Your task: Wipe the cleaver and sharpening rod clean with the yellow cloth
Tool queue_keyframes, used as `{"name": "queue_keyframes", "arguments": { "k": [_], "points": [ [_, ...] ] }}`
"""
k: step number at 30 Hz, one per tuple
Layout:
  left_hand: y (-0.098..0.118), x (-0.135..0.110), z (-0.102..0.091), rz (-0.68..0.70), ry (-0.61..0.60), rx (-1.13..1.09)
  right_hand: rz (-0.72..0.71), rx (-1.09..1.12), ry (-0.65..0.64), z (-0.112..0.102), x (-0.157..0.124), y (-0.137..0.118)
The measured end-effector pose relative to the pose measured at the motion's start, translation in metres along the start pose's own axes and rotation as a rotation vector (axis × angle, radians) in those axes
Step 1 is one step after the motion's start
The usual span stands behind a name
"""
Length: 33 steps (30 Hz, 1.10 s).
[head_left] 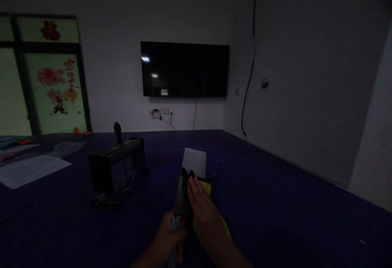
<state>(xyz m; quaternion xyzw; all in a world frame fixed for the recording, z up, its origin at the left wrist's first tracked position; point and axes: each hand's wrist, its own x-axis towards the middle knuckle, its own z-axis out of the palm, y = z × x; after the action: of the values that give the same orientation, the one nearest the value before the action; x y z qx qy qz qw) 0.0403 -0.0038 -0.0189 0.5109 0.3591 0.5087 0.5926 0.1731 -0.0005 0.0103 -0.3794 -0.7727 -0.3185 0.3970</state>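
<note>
A long white box-like piece (pixel 196 159) lies in front of me, its near end narrowing into shadow. My left hand (pixel 168 233) is closed around its near left side, where a pale printed patch (pixel 177 222) shows. My right hand (pixel 205 217) lies on its right, fingers stretched out together, with the fingertips against a small black part (pixel 191 174). A dark slim shape (pixel 184 176) sits just left of those fingertips. Something yellow (pixel 206 187) shows behind and below the right hand, mostly hidden. Dim light leaves the space between both hands hard to read.
On the purple table (pixel 260 202), a black-framed stand (pixel 122 170) with clear sides has a black handle (pixel 117 132) sticking up. Printed paper (pixel 33 170) and clear plastic (pixel 65 148) lie left. A television (pixel 185 70) hangs beyond; a black cable (pixel 251 72) runs down the right wall.
</note>
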Motion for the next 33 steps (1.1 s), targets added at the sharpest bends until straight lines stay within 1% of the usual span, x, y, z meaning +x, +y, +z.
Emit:
{"name": "queue_keyframes", "arguments": {
  "k": [3,7,11,15,19,24,27,33],
  "points": [
    [0.004,-0.004,0.004,-0.033,-0.002,-0.011,-0.026,0.049,-0.060,0.002,0.002,-0.005],
    [0.010,-0.007,0.007,-0.100,-0.069,-0.004,-0.028,0.089,-0.116,0.001,0.006,-0.003],
    [0.010,-0.006,0.003,-0.128,-0.122,0.010,-0.002,0.108,-0.150,0.003,0.006,0.005],
    [0.007,-0.004,0.000,-0.194,-0.161,0.010,0.022,0.117,-0.181,0.008,0.003,0.010],
    [0.007,-0.003,0.000,-0.221,-0.175,-0.039,0.057,0.099,-0.156,0.010,0.001,0.011],
    [0.006,-0.001,0.001,-0.200,-0.199,-0.082,0.124,0.033,-0.096,0.015,-0.002,0.016],
    [0.004,0.000,0.001,-0.182,-0.189,-0.096,0.148,-0.003,-0.069,0.019,-0.004,0.020],
    [0.001,0.002,0.005,-0.185,-0.133,-0.100,0.215,-0.085,-0.081,0.023,-0.008,0.023]
  ]
}}
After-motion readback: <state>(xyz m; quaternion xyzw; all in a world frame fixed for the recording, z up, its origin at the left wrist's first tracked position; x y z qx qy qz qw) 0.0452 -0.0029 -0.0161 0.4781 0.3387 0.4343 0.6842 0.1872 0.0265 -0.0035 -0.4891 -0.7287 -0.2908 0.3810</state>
